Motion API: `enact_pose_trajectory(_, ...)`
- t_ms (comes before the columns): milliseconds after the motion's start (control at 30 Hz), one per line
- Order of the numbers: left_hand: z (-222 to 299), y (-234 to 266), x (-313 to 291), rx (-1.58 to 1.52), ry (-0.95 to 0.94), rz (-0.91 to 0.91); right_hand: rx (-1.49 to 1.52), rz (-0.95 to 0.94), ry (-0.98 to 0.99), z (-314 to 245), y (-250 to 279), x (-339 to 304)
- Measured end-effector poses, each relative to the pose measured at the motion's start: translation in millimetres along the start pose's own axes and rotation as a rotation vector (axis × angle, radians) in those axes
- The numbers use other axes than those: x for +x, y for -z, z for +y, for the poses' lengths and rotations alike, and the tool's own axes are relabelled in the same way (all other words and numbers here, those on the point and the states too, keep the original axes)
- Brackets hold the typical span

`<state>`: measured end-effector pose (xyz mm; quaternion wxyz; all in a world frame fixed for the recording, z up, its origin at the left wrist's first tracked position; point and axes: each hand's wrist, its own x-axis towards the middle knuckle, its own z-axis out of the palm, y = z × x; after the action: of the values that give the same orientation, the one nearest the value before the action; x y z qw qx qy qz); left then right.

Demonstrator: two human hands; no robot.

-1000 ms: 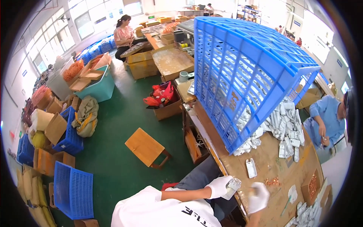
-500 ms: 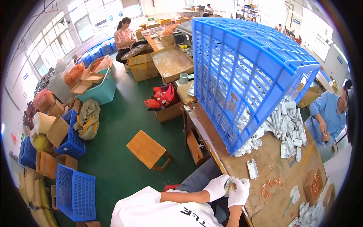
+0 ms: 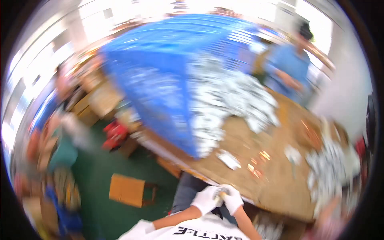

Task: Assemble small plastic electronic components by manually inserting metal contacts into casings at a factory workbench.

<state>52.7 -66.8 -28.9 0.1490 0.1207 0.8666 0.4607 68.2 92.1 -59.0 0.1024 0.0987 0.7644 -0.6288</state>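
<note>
My left hand (image 3: 205, 201) and my right hand (image 3: 232, 199), both in white gloves, meet at the table's near edge, close to my body. Closed fingers of both hands hold a small greyish part (image 3: 219, 195) between them; blur and the fingers hide its shape. On the table ahead of them lies a single pale grey casing (image 3: 229, 159), with small copper-coloured pieces (image 3: 256, 166) to its right. A large pile of similar casings (image 3: 240, 90) spills from a tipped blue plastic crate (image 3: 160, 96).
A brown worktable (image 3: 276, 180) stretches out to the right, with more pale parts (image 3: 330, 168) and a box of copper-coloured pieces (image 3: 309, 134). Across it sits a person in blue (image 3: 288, 68). A wooden stool (image 3: 127, 190) stands on the green floor at left.
The view has swung to the right and blurred, so the crate and stool appear farther left. My hands stay together around the small part.
</note>
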Motion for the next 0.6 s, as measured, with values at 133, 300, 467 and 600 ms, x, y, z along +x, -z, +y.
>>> enact_pose_trajectory(133,1.9,-12.9,0.8,0.19,-0.088,-0.053,-0.279,0.124,-0.007,-12.3,5.7,-28.8)
enact_pose_trajectory(300,20.6,-33.2,8.4,-0.005,-0.226,-0.325,-0.396,0.229,-0.136,12.1,21.5,-70.2)
enact_pose_trajectory(467,29.2,-39.5,-10.7,0.194,-0.217,-0.452,-0.443,0.198,-0.269,-3.4,17.1,-103.7)
enact_pose_trajectory(600,31.5,-42.5,-21.6,0.317,-0.29,-0.49,-0.455,0.304,-0.351,1.5,2.9,-118.0)
